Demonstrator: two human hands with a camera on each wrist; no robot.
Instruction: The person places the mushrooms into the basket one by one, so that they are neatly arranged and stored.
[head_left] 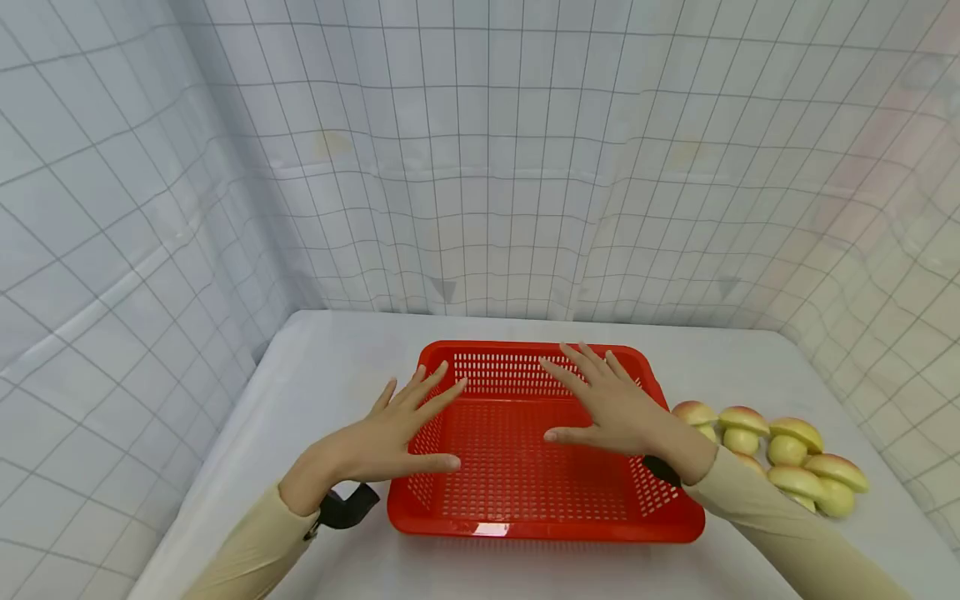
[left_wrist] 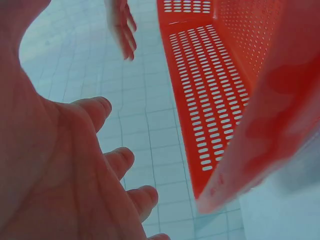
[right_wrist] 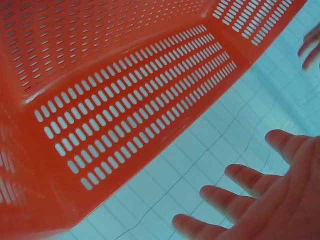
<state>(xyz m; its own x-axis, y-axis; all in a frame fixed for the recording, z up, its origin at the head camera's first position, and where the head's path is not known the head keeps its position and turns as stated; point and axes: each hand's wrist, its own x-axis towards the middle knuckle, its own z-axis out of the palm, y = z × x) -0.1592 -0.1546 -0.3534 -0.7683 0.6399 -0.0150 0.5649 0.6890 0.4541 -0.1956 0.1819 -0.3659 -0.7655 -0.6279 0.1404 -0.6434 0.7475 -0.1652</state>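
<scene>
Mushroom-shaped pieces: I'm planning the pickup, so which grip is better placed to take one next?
Probably the right grip: open, nearer the mushroom-shaped pieces lying right of the red plastic basket. The left grip, also open, is farther left.

Wrinkled white sheets (head_left: 487,167) with dark grid lines hang round three sides of a white bench (head_left: 322,375), faintly pinkish at right

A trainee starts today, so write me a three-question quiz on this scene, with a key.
1. In the head view, the mushroom-shaped pieces lie where relative to the basket? (a) left of it (b) right of it (c) inside it
2. True or false: each hand grips a mushroom-shaped piece.
3. What colour is the basket?

Key:
1. b
2. False; the left hand and right hand hold nothing.
3. Red
</scene>
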